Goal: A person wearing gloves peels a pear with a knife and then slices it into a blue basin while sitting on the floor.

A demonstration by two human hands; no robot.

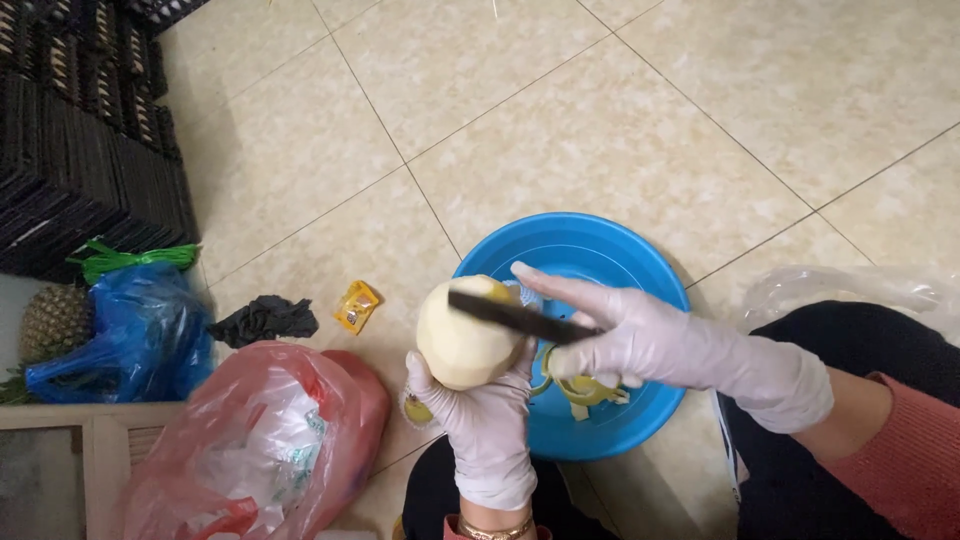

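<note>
holding: left hand (pixel 480 405) cupped closed under peeled fruit (pixel 462 335), upright over the blue basin (pixel 640 260)
right hand (pixel 625 335): fingers clasp dark knife (pixel 515 315), lying across the fruit, tip left

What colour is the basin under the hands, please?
Bright blue basin, clearest in the head view.

The left hand (pixel 487 415) covers the underside of the peeled fruit (pixel 462 335), so what its fingertips press there cannot be seen. A small yellow piece (pixel 417 409) peeks out just beside the little finger, perhaps peel. Behind the right hand's (pixel 615 335) fingers the handle of the dark blade (pixel 515 316) is hidden, and the peelings (pixel 585 390) below them are partly masked. The blue basin (pixel 600 250) is part covered by both hands. The red bag (pixel 255 445) and the pineapple (pixel 52 322) run off the frame's edges. The orange wrapper (pixel 357 305) is too small to identify.
</note>
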